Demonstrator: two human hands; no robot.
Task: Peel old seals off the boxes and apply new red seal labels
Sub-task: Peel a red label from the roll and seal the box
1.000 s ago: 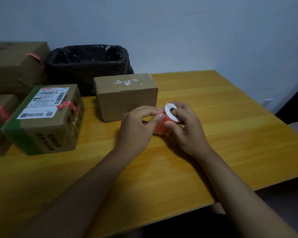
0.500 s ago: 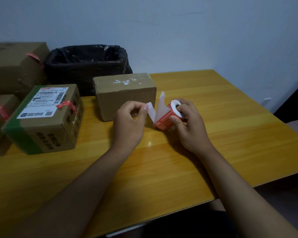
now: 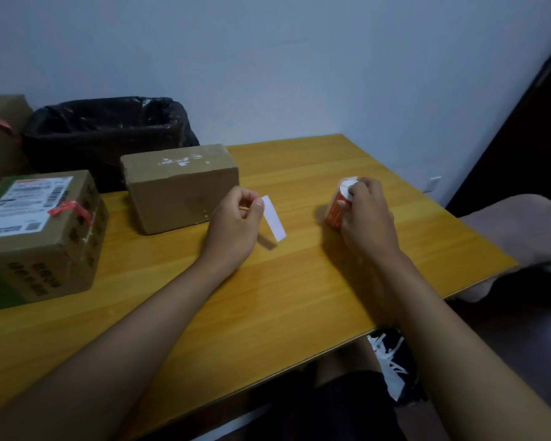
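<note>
On the wooden table | left hand pinches a white label strip, hanging free | right hand grips the red label roll on the tabletop | plain box behind left hand | black-lined bin at back, contents not visible.

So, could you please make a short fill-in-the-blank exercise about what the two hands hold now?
1. The left hand pinches a white ____.
2. The right hand grips the label ____.
3. The plain box stands in front of a bin with a ____ liner.

Missing words: strip; roll; black
</note>
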